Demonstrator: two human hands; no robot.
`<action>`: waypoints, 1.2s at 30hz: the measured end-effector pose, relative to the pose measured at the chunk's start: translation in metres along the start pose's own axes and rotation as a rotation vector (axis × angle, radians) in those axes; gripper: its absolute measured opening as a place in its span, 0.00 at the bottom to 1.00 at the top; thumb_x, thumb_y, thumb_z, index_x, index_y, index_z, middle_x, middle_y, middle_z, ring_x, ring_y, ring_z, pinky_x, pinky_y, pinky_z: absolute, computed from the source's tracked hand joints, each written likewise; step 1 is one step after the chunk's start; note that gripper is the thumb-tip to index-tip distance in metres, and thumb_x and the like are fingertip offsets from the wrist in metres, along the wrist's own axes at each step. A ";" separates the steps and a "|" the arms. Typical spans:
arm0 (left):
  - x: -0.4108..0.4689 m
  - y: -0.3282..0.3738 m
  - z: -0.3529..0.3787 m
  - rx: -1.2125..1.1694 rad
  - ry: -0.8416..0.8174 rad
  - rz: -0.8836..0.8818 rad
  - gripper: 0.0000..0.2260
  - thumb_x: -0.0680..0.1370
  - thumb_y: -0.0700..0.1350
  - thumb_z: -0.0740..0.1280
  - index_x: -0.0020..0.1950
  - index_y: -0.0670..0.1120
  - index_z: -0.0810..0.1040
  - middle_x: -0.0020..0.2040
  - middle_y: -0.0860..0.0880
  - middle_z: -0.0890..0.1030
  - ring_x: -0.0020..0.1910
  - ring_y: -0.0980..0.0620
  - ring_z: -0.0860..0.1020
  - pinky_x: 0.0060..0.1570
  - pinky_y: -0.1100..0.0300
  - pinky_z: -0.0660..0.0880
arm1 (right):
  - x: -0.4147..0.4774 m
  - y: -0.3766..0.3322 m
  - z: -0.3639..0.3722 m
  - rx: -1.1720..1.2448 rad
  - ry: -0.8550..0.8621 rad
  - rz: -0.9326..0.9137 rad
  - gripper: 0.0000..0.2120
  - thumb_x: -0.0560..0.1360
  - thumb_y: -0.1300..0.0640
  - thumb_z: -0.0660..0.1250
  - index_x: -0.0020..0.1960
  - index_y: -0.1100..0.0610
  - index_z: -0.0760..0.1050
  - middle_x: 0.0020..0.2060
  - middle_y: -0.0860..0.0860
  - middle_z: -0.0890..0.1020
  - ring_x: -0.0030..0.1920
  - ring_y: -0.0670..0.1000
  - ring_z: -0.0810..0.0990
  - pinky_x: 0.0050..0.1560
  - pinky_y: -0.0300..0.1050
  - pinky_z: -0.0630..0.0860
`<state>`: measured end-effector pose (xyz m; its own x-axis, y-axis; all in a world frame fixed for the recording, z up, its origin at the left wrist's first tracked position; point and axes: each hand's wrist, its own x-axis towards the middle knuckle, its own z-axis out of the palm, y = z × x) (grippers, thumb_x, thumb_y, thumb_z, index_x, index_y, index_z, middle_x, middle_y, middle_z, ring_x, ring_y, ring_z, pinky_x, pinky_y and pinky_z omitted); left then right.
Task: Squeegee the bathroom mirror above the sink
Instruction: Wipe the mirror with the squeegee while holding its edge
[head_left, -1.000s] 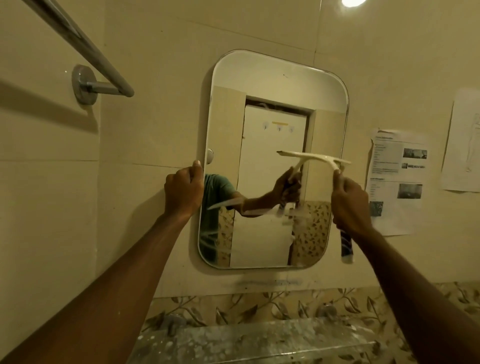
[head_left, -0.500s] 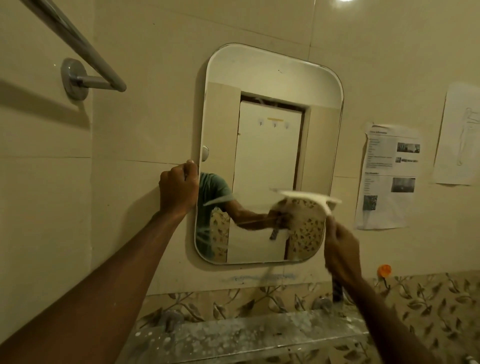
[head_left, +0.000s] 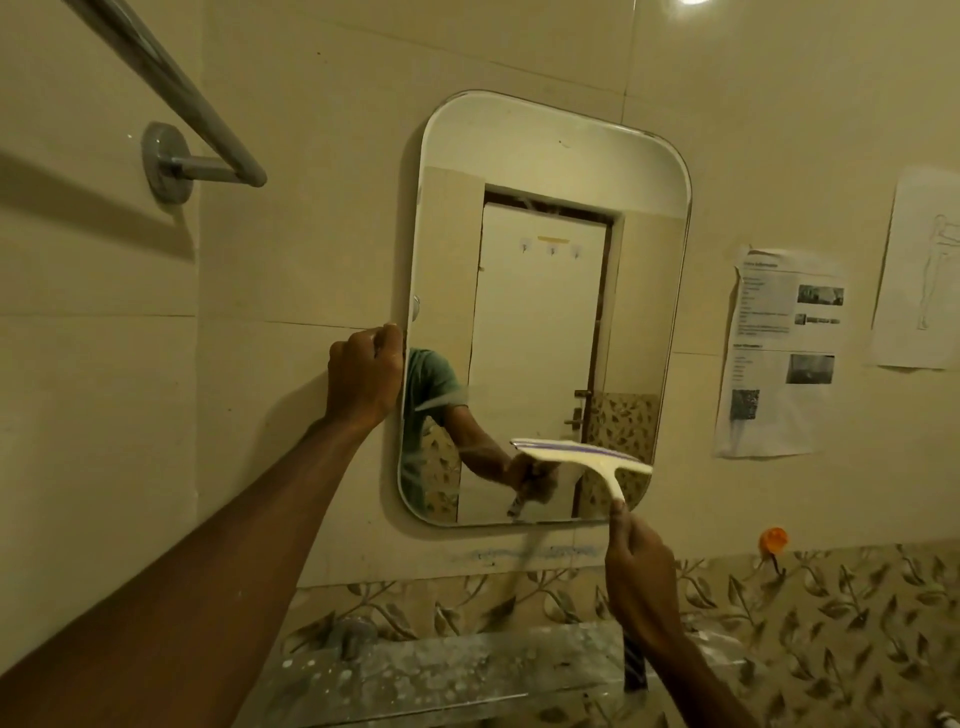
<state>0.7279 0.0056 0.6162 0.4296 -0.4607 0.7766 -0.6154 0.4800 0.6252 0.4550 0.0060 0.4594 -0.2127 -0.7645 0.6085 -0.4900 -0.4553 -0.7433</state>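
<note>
Beige tiled bathroom wall, rounded mirror (head_left: 545, 291) as the landmark: towel bar (head_left: 171, 98) up to its left, printed sheets (head_left: 779, 353) taped to its right, a speckled shelf (head_left: 441, 670) below. The squeegee (head_left: 582, 457) sits at the mirror's lower right, blade running roughly level, handle pointing down. Right hand (head_left: 641, 577) is wrapped around that handle; left hand (head_left: 366, 376) is curled on the mirror's left edge, arm outstretched.

The squeegee (head_left: 584, 460) handle is hidden inside the right hand (head_left: 641, 577). Left of the left hand (head_left: 363, 379), the towel rail (head_left: 171, 88) runs off the top edge. Print on the paper sheets (head_left: 779, 353) right of the right hand is too small to read.
</note>
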 end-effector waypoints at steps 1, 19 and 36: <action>0.001 -0.001 0.000 -0.033 -0.005 -0.028 0.24 0.78 0.55 0.52 0.34 0.39 0.75 0.33 0.41 0.78 0.39 0.41 0.77 0.44 0.44 0.78 | 0.008 -0.012 -0.005 0.005 -0.001 -0.039 0.20 0.83 0.50 0.52 0.35 0.52 0.70 0.27 0.49 0.73 0.25 0.43 0.71 0.24 0.35 0.65; 0.001 0.006 -0.003 -0.015 -0.037 -0.122 0.25 0.73 0.61 0.48 0.35 0.47 0.75 0.38 0.41 0.79 0.44 0.39 0.79 0.46 0.41 0.79 | 0.014 -0.090 0.019 0.070 -0.052 -0.169 0.19 0.83 0.49 0.52 0.38 0.54 0.73 0.29 0.52 0.75 0.26 0.47 0.71 0.25 0.42 0.69; 0.018 0.017 -0.014 -0.136 -0.201 -0.279 0.26 0.76 0.60 0.51 0.43 0.40 0.78 0.42 0.35 0.81 0.37 0.38 0.82 0.38 0.44 0.82 | 0.038 -0.139 0.023 0.101 -0.006 -0.218 0.19 0.83 0.49 0.52 0.36 0.52 0.71 0.27 0.46 0.71 0.22 0.41 0.70 0.20 0.31 0.64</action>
<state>0.7346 0.0163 0.6416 0.4218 -0.7192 0.5522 -0.3934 0.4035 0.8261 0.5344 0.0300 0.5793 -0.1062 -0.6452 0.7566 -0.4364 -0.6534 -0.6185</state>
